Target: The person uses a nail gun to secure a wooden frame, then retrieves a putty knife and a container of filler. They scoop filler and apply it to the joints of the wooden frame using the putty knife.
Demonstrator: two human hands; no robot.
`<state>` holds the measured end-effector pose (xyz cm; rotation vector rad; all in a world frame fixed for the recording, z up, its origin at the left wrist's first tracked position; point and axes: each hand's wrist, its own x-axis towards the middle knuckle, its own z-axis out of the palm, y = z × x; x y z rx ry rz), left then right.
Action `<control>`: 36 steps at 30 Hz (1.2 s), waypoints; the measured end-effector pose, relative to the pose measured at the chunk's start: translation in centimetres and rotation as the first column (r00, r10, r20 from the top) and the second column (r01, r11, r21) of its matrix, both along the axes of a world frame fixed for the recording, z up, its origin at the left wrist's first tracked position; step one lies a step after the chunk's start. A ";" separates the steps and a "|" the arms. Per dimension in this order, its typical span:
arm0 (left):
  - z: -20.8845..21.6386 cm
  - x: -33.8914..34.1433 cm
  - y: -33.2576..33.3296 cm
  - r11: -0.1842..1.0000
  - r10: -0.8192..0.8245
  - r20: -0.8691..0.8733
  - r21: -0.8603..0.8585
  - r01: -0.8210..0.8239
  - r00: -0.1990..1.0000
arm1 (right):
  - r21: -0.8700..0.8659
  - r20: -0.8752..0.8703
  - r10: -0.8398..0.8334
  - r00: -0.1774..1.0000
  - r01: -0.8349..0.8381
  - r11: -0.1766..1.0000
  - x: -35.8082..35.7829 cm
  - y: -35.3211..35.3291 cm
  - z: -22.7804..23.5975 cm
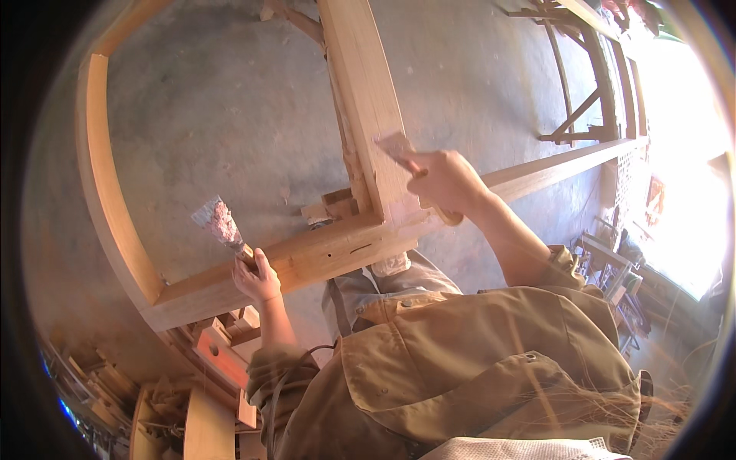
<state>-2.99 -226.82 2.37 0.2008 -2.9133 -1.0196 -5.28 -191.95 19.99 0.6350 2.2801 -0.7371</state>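
My left hand (257,277) is closed round the handle of a putty knife (222,222), its blade loaded with pinkish putty. It is held beside the near rail (307,259) of a pale wooden frame. Further right, my right hand (451,182) grips a second putty knife (396,147). That blade rests on or just over the top face of a thick wooden beam (362,69), close to its joint with the near rail. Pinkish putty (406,213) is smeared around the joint. A dark slot and a small hole mark the near rail.
Another wooden rail (552,167) runs off to the right toward a wooden trestle (602,84). Wood blocks (337,205) lie beneath the corner. An orange-red board (221,351) and wooden boxes (211,425) are at lower left. Tools and clutter (621,287) stand by the bright opening at right.
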 end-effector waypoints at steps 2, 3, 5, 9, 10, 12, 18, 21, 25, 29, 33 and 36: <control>-0.1 -0.1 0.1 1.000 -0.003 -0.034 -0.010 0.003 0.999 | 0.016 -0.083 -0.075 0.994 0.076 0.997 -0.7 0.5 -1.3; -0.1 -0.2 0.1 1.000 -0.015 -0.051 -0.019 0.014 0.999 | 0.042 -0.082 -0.013 0.997 0.016 0.999 -0.2 0.4 -2.1; -0.2 -0.4 0.1 0.999 -0.038 -0.084 -0.037 0.035 0.996 | 0.093 -0.075 0.111 0.991 -0.104 0.990 1.3 0.0 -2.8; 0.4 -0.3 0.6 0.997 0.032 0.009 0.073 -0.033 0.999 | 0.016 0.211 0.337 0.918 -0.348 0.937 3.5 0.1 -1.4; 0.3 -0.2 0.6 0.998 0.025 0.027 0.056 -0.027 0.999 | -0.032 0.191 0.298 0.935 -0.298 0.954 4.1 0.5 -1.2; 0.5 -0.1 0.1 0.999 0.027 0.023 0.034 -0.028 0.999 | -0.152 0.148 0.240 0.959 -0.218 0.964 4.6 1.2 -0.8; -0.1 -0.1 0.3 0.999 0.031 -0.120 -0.015 -0.033 0.992 | -0.255 0.002 -0.134 0.991 0.130 0.958 5.9 0.1 -0.8; -0.8 -0.2 0.3 0.999 0.041 0.002 -0.005 -0.041 0.999 | -0.257 0.031 -0.174 0.984 0.176 0.950 6.8 -0.7 -0.6; 0.1 -0.4 0.6 0.998 0.054 0.008 0.020 -0.054 0.999 | -0.235 0.005 -0.095 0.995 0.094 0.968 9.0 -1.3 -1.1; 0.3 -0.6 0.6 1.000 0.027 -0.017 0.017 -0.026 1.000 | -0.242 -0.027 -0.073 0.997 0.064 0.968 11.4 -2.1 -1.5; 0.3 -0.6 0.7 0.998 0.021 -0.064 0.056 -0.017 0.998 | -0.267 0.055 -0.121 0.991 0.131 0.955 13.5 -4.4 -1.1; 0.6 -0.7 0.7 0.995 0.026 -0.037 0.100 -0.022 0.999 | -0.301 0.101 -0.113 0.988 0.139 0.943 15.1 -6.5 -1.2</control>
